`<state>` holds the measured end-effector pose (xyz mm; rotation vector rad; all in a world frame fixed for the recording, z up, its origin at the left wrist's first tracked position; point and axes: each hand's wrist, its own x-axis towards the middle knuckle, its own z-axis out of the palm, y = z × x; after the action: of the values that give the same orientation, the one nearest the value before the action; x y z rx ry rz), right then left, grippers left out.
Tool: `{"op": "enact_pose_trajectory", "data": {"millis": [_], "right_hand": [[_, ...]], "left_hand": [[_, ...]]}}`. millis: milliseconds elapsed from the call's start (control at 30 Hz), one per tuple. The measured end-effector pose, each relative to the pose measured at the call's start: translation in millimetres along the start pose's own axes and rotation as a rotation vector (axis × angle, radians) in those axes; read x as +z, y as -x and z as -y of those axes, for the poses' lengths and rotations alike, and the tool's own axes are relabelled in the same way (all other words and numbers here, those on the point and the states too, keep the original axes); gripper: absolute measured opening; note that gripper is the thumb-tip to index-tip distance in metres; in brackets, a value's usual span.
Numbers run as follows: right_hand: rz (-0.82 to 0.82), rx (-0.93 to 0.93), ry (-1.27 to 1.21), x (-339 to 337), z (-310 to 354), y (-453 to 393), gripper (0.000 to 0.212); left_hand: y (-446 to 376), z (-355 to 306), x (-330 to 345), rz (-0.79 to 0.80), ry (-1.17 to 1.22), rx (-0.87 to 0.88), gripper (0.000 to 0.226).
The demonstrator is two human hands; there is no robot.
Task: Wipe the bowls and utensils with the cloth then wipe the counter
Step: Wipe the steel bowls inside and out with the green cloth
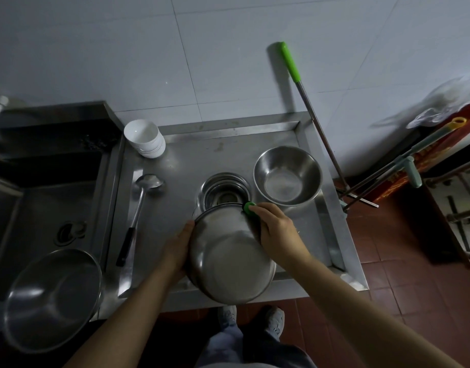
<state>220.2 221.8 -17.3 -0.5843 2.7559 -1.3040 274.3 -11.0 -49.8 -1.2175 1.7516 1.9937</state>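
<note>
**Steel bowl held tilted over counter edge, green cloth at its rim**

Nearest the camera: both forearms reach forward from the lower frame, with trouser legs and two shoes (251,318) on the red tile floor below.

Left hand (178,247) is cupped against the left side of a steel bowl (229,257), fingers wrapped round the wall. The bowl is off the counter, tipped so its outer base faces the camera, over the counter's near edge.

Right hand (277,231) is closed on a green cloth (249,207), only a small bit of which shows past the fingertips. The cloth is pressed at the upper right rim of the held bowl.

On the steel counter (207,152):
- a nested stack of steel bowls (223,188), just behind the held bowl, partly hidden by its rim
- a single steel bowl (288,175), upright, just right of the stack
- stacked white bowls (145,138) at the back left corner
- a ladle (141,208) with a dark handle, lying lengthwise along the left side, bowl end away from the person

Left of the counter, a sink (29,195); a large steel basin (52,298) sits at its near end.

A green-handled pole (306,102) leans on the white tiled wall right of the counter.
</note>
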Motion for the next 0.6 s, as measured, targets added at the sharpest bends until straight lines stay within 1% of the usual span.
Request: {"op": "enact_pose_trajectory", "data": {"millis": [67,133,167,233,333,367,433,467,533,600], "right_hand": [[-0.013,0.005,0.011,-0.2,2.0,-0.2,0.047],[-0.030,-0.001,0.029,2.0,-1.3,-0.6,0.037],[-0.036,-0.004,0.043,3.3,-3.3,-0.8,0.034],[-0.048,-0.033,0.082,7.9,-6.4,-1.8,0.034],[-0.060,-0.153,0.168,18.2,-1.9,-2.3,0.037],[-0.071,-0.209,0.194,20.8,0.5,-2.2,0.040],[-0.081,-0.319,0.236,22.0,4.3,-0.1,0.043],[-0.068,-0.364,0.261,22.2,5.4,2.9,0.046],[-0.016,-0.415,0.303,24.1,5.4,12.3,0.056],[0.003,-0.440,0.301,27.3,5.0,20.6,0.056]], "left_hand": [[-4.2,-1.9,2.1,-0.031,-0.056,0.031,0.044],[-4.6,-3.4,4.0,-0.034,-0.123,0.080,0.056],[-6.1,-2.3,4.5,-0.020,-0.149,0.126,0.057],[-5.4,-3.0,8.8,-0.020,-0.197,0.175,0.055],[0.3,-8.4,21.7,-0.111,-0.287,0.193,0.049],[-1.1,-7.6,24.8,-0.134,-0.278,0.195,0.048],[-2.7,-5.9,28.4,-0.153,-0.166,0.133,0.050],[-8.4,-3.1,26.7,-0.167,-0.088,0.090,0.057],[-22.8,5.3,21.1,-0.167,0.107,-0.020,0.072],[-33.9,12.1,17.1,-0.157,0.235,-0.110,0.076]]}}
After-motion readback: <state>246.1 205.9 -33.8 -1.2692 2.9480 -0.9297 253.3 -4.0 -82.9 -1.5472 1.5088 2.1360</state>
